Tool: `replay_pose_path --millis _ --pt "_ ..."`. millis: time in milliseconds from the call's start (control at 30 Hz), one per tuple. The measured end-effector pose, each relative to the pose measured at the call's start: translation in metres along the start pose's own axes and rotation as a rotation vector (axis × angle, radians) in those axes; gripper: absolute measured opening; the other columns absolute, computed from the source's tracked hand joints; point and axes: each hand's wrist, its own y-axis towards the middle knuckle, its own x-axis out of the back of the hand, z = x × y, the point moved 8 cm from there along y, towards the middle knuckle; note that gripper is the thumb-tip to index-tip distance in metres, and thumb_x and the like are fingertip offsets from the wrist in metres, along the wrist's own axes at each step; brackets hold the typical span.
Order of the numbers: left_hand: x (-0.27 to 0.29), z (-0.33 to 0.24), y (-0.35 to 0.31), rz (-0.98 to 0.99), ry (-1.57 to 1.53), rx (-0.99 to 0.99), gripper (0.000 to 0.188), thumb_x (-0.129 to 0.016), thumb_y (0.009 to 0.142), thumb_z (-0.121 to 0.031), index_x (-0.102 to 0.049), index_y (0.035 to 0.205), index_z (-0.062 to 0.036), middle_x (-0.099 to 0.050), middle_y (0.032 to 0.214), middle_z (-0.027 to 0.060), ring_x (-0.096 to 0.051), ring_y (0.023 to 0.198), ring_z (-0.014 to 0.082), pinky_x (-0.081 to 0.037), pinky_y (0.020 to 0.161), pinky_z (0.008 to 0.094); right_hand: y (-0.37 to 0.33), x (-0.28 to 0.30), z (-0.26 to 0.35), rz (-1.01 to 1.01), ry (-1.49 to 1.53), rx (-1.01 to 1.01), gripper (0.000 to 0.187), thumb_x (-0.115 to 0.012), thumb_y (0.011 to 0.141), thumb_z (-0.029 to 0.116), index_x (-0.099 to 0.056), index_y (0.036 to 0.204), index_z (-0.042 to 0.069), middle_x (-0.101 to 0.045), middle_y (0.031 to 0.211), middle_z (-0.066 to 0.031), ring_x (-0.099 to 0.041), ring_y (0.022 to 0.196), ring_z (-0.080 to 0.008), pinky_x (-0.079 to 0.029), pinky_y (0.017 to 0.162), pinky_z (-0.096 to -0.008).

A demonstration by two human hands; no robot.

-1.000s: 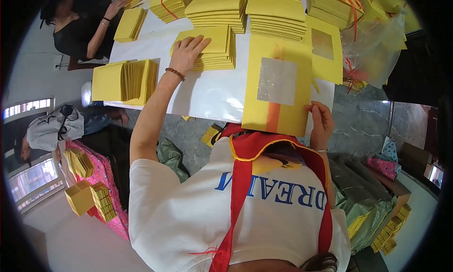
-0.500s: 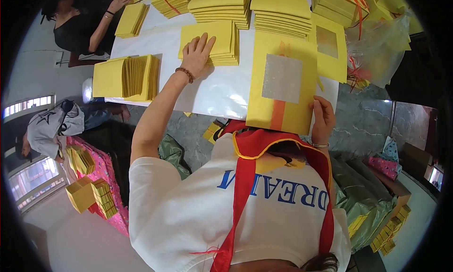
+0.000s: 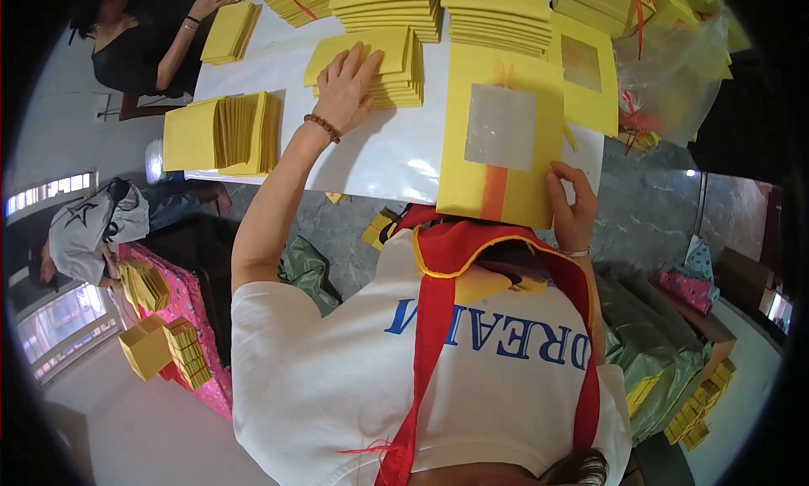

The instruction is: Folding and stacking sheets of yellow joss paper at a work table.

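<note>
My left hand (image 3: 344, 88) lies palm down with fingers spread on the top piece of a stack of folded yellow paper (image 3: 396, 90). That top piece sits askew, jutting left past the ones below. My right hand (image 3: 575, 201) is loosely curled, thumb and fingers apart, with its tips at the right edge of a large yellow sheet (image 3: 459, 187). The sheet lies flat at the table's front edge and bears a greyish-white square (image 3: 499, 126) and an orange strip (image 3: 495, 191).
Taller stacks of folded yellow paper (image 3: 497, 18) stand behind, another stack (image 3: 194, 139) at left. A second marked sheet (image 3: 602, 107) lies at right, beside a clear plastic bag (image 3: 674, 90). A person (image 3: 143, 44) works at far left; another (image 3: 97, 221) sits lower down.
My left hand has moved slightly up and left, and the top folded piece has shifted left with it. My right hand stays by the sheet's edge, its fingertips a little closer in.
</note>
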Motion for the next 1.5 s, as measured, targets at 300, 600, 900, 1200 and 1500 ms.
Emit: replay_pose_path --millis 300,600,900,1200,1500 --pt "0.05 -0.178 -0.054 0.075 -0.336 -0.548 0.054 -0.066 0.076 -0.025 -0.051 0.124 -0.0051 -0.048 0.127 0.0133 -0.048 0.108 0.0296 -0.037 0.089 0.0404 0.003 -0.005 0.0 0.054 0.052 0.0 0.022 -0.061 0.082 0.006 -0.061 0.104 0.003 -0.062 0.085 -0.0079 -0.06 0.081 -0.018 -0.045 0.075 -0.0285" --pt "0.059 -0.187 -0.057 -0.054 -0.367 -0.696 0.029 -0.062 0.077 -0.01 -0.06 0.104 -0.0016 -0.06 0.094 0.0078 -0.058 0.085 0.0226 -0.049 0.07 0.032 -0.005 -0.003 -0.01 0.106 0.33 -0.126 0.031 -0.044 0.094 0.022 -0.059 0.113 0.002 -0.062 0.097 -0.0088 -0.057 0.093 -0.0164 -0.042 0.086 -0.0282" --pt "0.045 -0.159 -0.03 0.181 -0.773 -0.287 0.014 -0.055 0.087 -0.01 -0.061 0.093 0.0022 -0.061 0.077 0.0167 -0.059 0.072 0.0325 -0.049 0.065 0.037 -0.006 0.0 -0.006 0.145 0.405 0.003 0.038 -0.049 0.091 0.031 -0.058 0.114 0.002 -0.061 0.1 -0.0103 -0.056 0.099 -0.0201 -0.04 0.091 -0.0312" --pt "0.032 -0.149 -0.027 0.254 -0.918 -0.145 0.016 -0.056 0.088 -0.013 -0.062 0.093 0.0004 -0.061 0.077 0.0159 -0.059 0.068 0.0324 -0.047 0.063 0.0371 -0.006 -0.007 -0.014 0.105 0.243 -0.1 0.036 -0.069 0.076 0.008 -0.06 0.111 0.005 -0.062 0.101 -0.0086 -0.058 0.097 -0.0182 -0.044 0.086 -0.0288" --pt "0.031 -0.152 -0.029 0.363 -1.028 -0.136 0.015 -0.056 0.084 -0.012 -0.063 0.088 0.0 -0.059 0.071 0.0126 -0.056 0.065 0.0258 -0.046 0.06 0.0339 -0.007 -0.006 -0.012 0.15 0.235 -0.056 0.038 -0.069 0.075 0.005 -0.058 0.111 0.003 -0.06 0.103 -0.0079 -0.057 0.099 -0.018 -0.044 0.088 -0.0285"
